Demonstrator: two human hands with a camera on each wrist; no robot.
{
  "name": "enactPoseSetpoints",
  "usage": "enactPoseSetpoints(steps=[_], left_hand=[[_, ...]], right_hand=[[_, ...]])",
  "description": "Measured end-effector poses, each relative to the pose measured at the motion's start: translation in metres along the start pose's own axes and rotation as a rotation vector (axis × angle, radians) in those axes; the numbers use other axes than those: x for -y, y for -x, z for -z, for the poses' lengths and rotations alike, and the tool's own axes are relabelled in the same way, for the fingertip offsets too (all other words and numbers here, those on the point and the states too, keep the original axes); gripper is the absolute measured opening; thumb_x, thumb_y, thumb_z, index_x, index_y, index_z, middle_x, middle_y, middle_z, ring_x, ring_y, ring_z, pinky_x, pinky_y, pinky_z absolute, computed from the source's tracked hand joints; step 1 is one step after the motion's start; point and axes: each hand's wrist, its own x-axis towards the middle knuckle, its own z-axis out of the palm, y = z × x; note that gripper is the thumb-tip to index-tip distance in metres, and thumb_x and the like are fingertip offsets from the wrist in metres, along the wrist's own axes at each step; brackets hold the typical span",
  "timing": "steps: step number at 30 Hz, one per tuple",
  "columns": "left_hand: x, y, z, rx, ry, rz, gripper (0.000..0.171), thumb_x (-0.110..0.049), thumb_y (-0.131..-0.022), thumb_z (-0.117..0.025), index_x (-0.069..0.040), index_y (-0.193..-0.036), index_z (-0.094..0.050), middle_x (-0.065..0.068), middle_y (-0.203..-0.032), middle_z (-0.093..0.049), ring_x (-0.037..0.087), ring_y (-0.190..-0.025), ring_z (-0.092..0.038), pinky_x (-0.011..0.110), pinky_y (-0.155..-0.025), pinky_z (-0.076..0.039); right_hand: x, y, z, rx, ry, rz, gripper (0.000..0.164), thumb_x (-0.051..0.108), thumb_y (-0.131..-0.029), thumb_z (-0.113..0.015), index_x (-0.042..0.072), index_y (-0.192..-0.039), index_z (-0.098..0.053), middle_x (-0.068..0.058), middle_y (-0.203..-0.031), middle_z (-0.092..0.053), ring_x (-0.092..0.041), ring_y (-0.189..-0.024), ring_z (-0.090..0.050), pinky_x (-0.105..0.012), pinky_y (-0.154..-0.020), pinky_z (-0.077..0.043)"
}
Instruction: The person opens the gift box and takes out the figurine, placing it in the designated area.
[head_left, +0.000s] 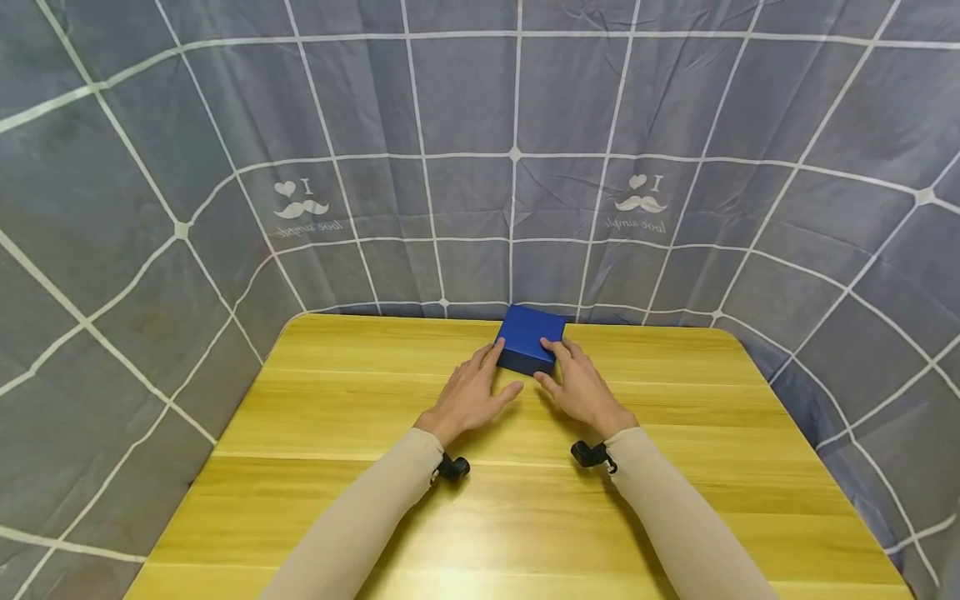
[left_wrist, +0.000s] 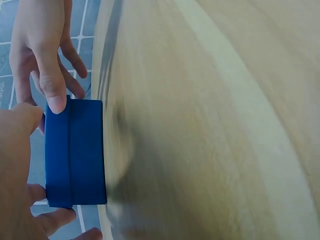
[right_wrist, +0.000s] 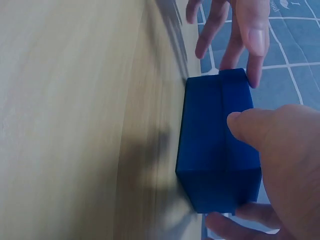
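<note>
A blue lidded box sits at the far edge of the table, turned slightly. My left hand is at its left side, fingers stretched forward with a fingertip at the near left corner and the thumb spread away from the front. On the other side, my right hand reaches to the right edge, one fingertip over the top. In the right wrist view, the right thumb lies across the lid's front, while other fingers are at the box's side. A seam between lid and base shows on the box front in the left wrist view.
The yellow wood-grain table extends toward me under both forearms. A grey curtain with white grid lines hangs behind the far edge and along both sides. Black wrist cameras, one on the left sleeve, sit at both cuffs.
</note>
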Motion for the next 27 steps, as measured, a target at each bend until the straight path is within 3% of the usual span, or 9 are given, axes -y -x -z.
enactPoseSetpoints(steps=[4,9,27], left_hand=[[-0.001,0.000,0.000,0.006,0.039,0.023,0.092,-0.063,-0.117,-0.060,-0.021,-0.189,-0.020,0.020,-0.190,-0.034,0.052,-0.168,-0.047,0.071,-0.133,-0.047],[-0.003,0.003,0.002,0.003,0.067,0.043,0.091,-0.063,-0.116,-0.061,-0.023,-0.189,-0.023,0.020,-0.189,-0.037,0.050,-0.168,-0.048,0.071,-0.132,-0.048],[-0.005,0.022,0.008,-0.041,0.055,0.003,0.076,-0.052,-0.116,-0.069,-0.014,-0.179,-0.047,0.020,-0.169,-0.058,0.041,-0.151,-0.065,0.061,-0.121,-0.060]], right_hand=[[0.001,0.002,-0.001,-0.007,-0.012,0.019,0.073,0.032,-0.117,-0.074,0.011,-0.181,-0.044,-0.039,-0.180,-0.041,-0.063,-0.163,-0.049,-0.076,-0.131,-0.046],[0.002,0.004,0.000,-0.013,-0.019,0.042,0.073,0.030,-0.117,-0.075,0.011,-0.180,-0.045,-0.038,-0.177,-0.045,-0.061,-0.161,-0.052,-0.074,-0.130,-0.048],[0.003,0.017,-0.003,-0.046,-0.030,0.089,0.064,0.024,-0.114,-0.079,0.007,-0.171,-0.055,-0.037,-0.164,-0.058,-0.058,-0.149,-0.064,-0.069,-0.123,-0.057]])
